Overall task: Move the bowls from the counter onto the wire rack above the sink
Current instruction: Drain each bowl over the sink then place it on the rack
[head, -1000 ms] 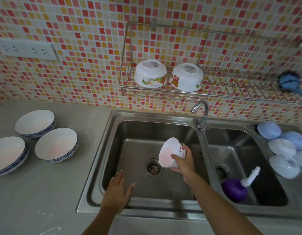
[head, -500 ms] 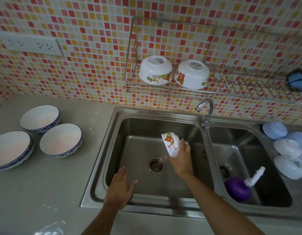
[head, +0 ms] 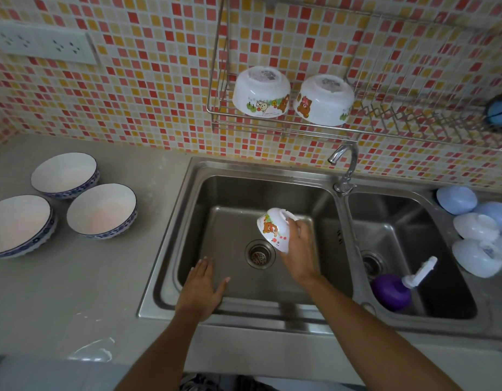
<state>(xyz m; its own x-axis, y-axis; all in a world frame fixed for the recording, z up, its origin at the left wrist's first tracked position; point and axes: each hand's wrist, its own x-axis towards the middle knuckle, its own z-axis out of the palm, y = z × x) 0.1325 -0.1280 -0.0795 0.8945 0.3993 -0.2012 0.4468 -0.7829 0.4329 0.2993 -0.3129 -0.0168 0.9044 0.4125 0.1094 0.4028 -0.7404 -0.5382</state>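
I have the small cartoon-bear bowl [head: 274, 230] tipped over the left sink basin [head: 233, 193], mouth turned down and away. I'd let it drain, then carry it up inverted to the wire rack [head: 283, 128], beside the two bowls already there. My right hand [head: 299, 249] grips it, fingers [head: 293, 225] curled over the far side. My left hand [head: 200, 289] rests flat, fingers spread, on the basin's front edge.
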